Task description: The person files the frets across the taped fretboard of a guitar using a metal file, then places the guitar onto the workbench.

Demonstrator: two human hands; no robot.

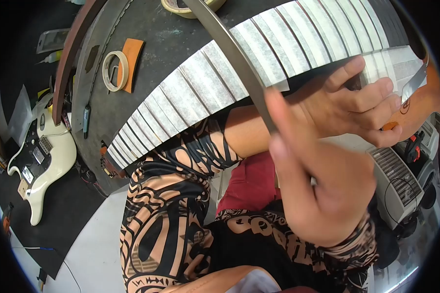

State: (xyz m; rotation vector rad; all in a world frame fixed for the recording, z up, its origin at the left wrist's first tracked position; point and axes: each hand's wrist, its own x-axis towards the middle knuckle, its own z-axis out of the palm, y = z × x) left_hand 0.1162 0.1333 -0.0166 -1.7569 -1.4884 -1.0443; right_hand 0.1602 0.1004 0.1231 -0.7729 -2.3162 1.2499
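Observation:
A guitar neck (215, 78) crosses the view, its fretboard covered with whitish masking tape strips with the dark fret lines showing between them. My right hand (327, 190) pinches the near end of a long, narrow, flat metal file (230, 46) between thumb and fingers. The file slants over the neck toward the upper left; motion blurs the hand slightly. My left hand (361, 105) lies by the body end of the neck, fingers apart and bent, some at the taped edge. Close to its fingertips is a shiny metal piece (414, 84), whose kind I cannot make out.
On the dark work mat (166, 44) lie a tape roll (115, 71), an orange block (133, 58) and a pen (86, 121). Another tape roll (181, 10) is at the top. A white guitar body (59, 146) lies at left; a grey appliance (393, 171) stands at right.

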